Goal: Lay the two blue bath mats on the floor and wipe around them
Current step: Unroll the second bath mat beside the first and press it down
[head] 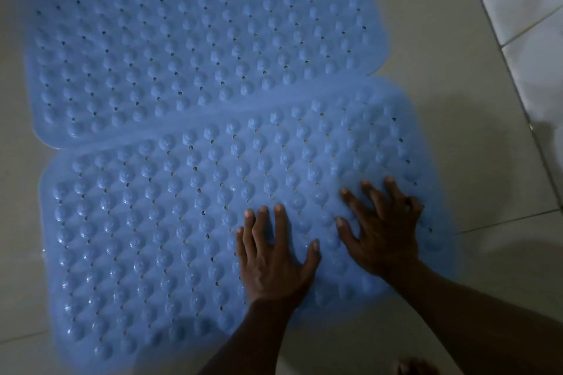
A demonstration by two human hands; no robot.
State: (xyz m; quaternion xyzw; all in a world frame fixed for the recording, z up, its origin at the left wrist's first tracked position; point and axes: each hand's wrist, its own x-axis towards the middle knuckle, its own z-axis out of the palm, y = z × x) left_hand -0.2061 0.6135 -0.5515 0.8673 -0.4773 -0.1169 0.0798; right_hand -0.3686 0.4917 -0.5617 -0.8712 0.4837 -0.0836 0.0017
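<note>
Two blue rubber bath mats with raised bumps and small holes lie flat on the tiled floor. The far mat (198, 49) fills the upper part of the view. The near mat (158, 222) lies below it, and their long edges meet or slightly overlap along a slanted line. My left hand (275, 259) rests palm down on the near mat with its fingers spread. My right hand (384, 228) presses flat on the same mat near its right end, fingers apart. Neither hand holds anything.
Pale floor tiles (487, 283) surround the mats. A white tiled wall (530, 24) rises at the right, close to the mats' right ends. Part of a foot (417, 368) shows at the bottom edge.
</note>
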